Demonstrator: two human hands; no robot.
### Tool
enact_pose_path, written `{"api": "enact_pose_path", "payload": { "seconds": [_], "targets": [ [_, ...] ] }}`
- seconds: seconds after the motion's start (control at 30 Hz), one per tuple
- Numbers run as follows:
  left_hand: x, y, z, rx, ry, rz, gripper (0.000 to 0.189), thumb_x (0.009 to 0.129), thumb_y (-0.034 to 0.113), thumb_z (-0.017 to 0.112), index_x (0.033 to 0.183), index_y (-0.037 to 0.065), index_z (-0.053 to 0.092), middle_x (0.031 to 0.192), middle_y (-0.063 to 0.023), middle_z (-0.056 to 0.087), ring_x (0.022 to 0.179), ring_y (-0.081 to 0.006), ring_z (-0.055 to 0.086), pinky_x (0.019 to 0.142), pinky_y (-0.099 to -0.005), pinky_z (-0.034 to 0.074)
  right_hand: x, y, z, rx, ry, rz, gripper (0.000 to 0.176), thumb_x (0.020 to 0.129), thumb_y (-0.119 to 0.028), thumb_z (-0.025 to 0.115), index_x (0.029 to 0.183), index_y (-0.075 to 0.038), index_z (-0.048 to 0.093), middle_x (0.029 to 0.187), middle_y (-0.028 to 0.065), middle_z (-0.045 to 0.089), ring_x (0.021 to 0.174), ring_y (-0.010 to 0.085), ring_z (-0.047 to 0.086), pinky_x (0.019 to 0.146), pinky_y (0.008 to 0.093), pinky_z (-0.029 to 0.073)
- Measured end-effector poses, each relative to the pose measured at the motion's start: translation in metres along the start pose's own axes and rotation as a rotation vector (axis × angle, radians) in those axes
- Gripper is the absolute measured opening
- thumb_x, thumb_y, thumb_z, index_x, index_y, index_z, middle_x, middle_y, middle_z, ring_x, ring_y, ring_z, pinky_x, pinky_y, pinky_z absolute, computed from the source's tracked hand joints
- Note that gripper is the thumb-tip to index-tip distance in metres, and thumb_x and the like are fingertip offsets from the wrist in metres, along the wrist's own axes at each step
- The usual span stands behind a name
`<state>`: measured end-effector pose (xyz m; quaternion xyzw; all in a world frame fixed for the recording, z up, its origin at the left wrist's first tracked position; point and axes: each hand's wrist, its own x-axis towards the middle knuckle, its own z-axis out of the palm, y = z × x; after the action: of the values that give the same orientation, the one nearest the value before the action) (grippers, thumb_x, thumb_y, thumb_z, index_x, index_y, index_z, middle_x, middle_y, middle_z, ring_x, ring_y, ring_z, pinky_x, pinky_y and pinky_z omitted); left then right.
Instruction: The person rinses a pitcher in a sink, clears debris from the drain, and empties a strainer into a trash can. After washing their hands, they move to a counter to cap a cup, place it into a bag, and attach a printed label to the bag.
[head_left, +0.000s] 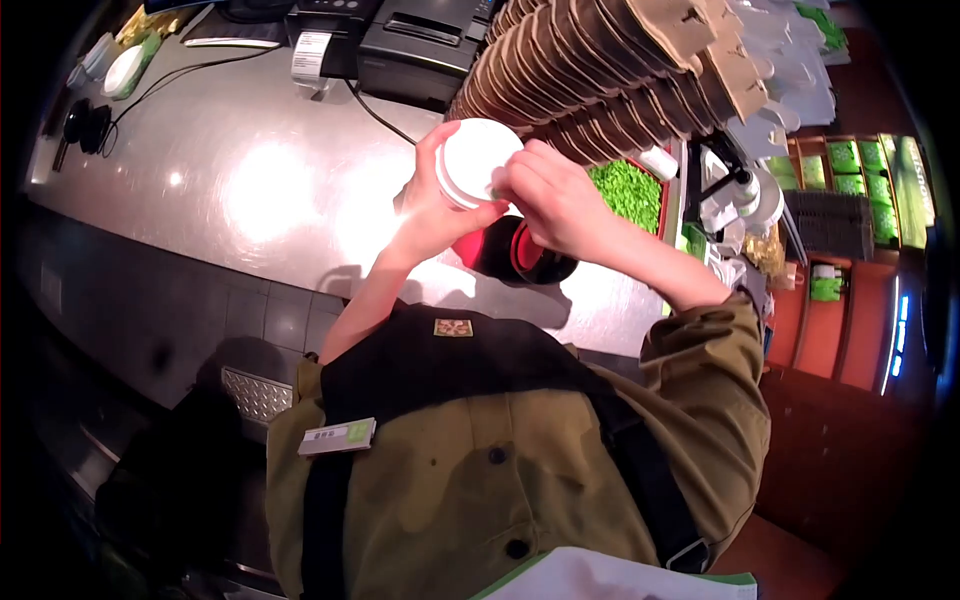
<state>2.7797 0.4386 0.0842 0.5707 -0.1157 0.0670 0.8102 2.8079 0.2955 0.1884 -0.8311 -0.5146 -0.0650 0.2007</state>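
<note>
While the left hand point(425, 215) is clamped round the side of a white-lidded cup point(480, 160), the right hand point(550, 195) has its fingers bunched together at the lid's right edge; can't tell whether they pinch it. Cup is held up over the metal counter point(200, 145), lid facing the camera. Just below the hands, black-and-red round items point(545, 255) sit on the counter, partly covered by the right hand. Tall nested stacks of brown cardboard point(570, 75) lean in right beyond the right hand and block the counter behind them. Green leafy stuff point(625, 195) in a red-edged tray is near the right forearm, partly hidden by the stacks. Beyond the cup, a black printer point(415, 50) stands beside another black device with a printed label point(311, 55) hanging out; a black cable runs toward the hands. Far left: small black round items point(88, 125) with a thin cable.
</note>
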Motion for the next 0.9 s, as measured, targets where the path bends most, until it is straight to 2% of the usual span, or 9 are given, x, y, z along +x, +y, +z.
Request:
{"api": "enact_pose_path", "payload": {
  "seconds": [0.13,0.27,0.33,0.4,0.53,0.63,0.7,0.8,0.9],
  "targets": [
    [-0.003,0.007,0.003,0.134,0.025,-0.124,0.087,0.061,0.012,0.074,0.126,0.009,0.016,0.116,-0.0149,0.042,0.107,-0.0241,0.045,0.088,-0.0338,0.040,0.002,-0.021,0.004,-0.414,-0.079,-0.083,0.016,0.061,-0.009,0.053,0.074,-0.004,0.046,0.074,0.0070,0.047,0.071,0.0236,0.046,0.063,0.0322,0.039],
    [0.003,0.023,-0.001,-0.136,-0.120,-0.139,0.082,0.064,0.003,0.067,0.126,0.009,0.015,0.118,-0.0131,0.039,0.107,-0.0224,0.044,0.087,-0.0349,0.040,0.000,-0.010,-0.001,-0.102,-0.123,0.128,0.016,0.065,-0.005,0.056,0.078,-0.004,0.049,0.078,0.0060,0.050,0.077,0.0225,0.050,0.065,0.0320,0.042],
    [0.007,0.020,-0.005,-0.083,-0.152,-0.062,0.084,0.063,0.005,0.069,0.127,0.009,0.015,0.118,-0.0148,0.038,0.108,-0.0229,0.044,0.087,-0.0350,0.040,-0.021,-0.015,0.006,-0.052,0.237,0.117,0.018,0.069,-0.002,0.057,0.086,-0.004,0.052,0.080,0.0068,0.052,0.076,0.0236,0.053,0.063,0.0310,0.044],
    [0.009,0.007,-0.012,0.042,-0.163,-0.011,0.086,0.062,0.008,0.070,0.127,0.008,0.015,0.117,-0.0155,0.038,0.108,-0.0236,0.043,0.088,-0.0347,0.039,-0.059,-0.049,0.003,0.227,0.428,0.458,0.015,0.071,-0.010,0.058,0.084,-0.004,0.053,0.076,0.0094,0.053,0.066,0.0248,0.054,0.060,0.0344,0.044],
    [0.006,0.001,-0.013,0.154,-0.141,0.034,0.098,0.061,0.023,0.076,0.131,0.008,0.009,0.128,-0.0140,0.024,0.117,-0.0251,0.031,0.096,-0.0374,0.031,-0.206,-0.125,0.071,0.327,-0.074,0.737,0.017,0.070,-0.013,0.057,0.085,-0.006,0.053,0.086,0.0123,0.053,0.066,0.0264,0.055,0.059,0.0345,0.044],
    [0.003,0.002,-0.017,0.316,-0.119,0.208,0.099,0.067,0.027,0.072,0.133,0.009,0.001,0.132,-0.0141,0.017,0.121,-0.0261,0.026,0.100,-0.0377,0.023,-0.300,-0.153,0.142,0.111,-0.440,0.851,0.025,0.071,-0.020,0.058,0.090,-0.005,0.052,0.092,0.0143,0.053,0.086,0.0283,0.052,0.069,0.0351,0.045],
    [-0.008,0.012,-0.034,0.404,-0.024,0.290,0.085,0.076,0.026,0.062,0.132,0.007,0.001,0.132,-0.0146,0.017,0.121,-0.0268,0.026,0.101,-0.0373,0.020,-0.325,-0.140,0.186,-0.167,-0.172,0.819,0.047,0.069,-0.017,0.058,0.112,-0.005,0.045,0.109,0.0151,0.043,0.098,0.0313,0.044,0.085,0.0404,0.036],
    [-0.054,0.045,-0.052,0.516,0.311,0.246,0.057,0.086,0.017,0.048,0.129,-0.001,0.015,0.127,-0.0163,0.028,0.118,-0.0254,0.032,0.099,-0.0355,0.025,-0.321,-0.088,0.243,-0.181,-0.305,1.097,0.030,0.068,-0.017,0.057,0.094,-0.003,0.054,0.094,0.0148,0.054,0.086,0.0313,0.052,0.076,0.0408,0.042],
    [-0.125,0.050,-0.077,0.515,0.607,0.060,0.036,0.085,0.009,0.050,0.116,-0.005,0.039,0.116,-0.0134,0.045,0.108,-0.0200,0.043,0.093,-0.0296,0.034,-0.319,-0.041,0.289,-0.025,-0.421,1.279,0.024,0.067,-0.018,0.057,0.085,-0.004,0.058,0.084,0.0138,0.058,0.078,0.0312,0.056,0.071,0.0413,0.044]
  ]
}}
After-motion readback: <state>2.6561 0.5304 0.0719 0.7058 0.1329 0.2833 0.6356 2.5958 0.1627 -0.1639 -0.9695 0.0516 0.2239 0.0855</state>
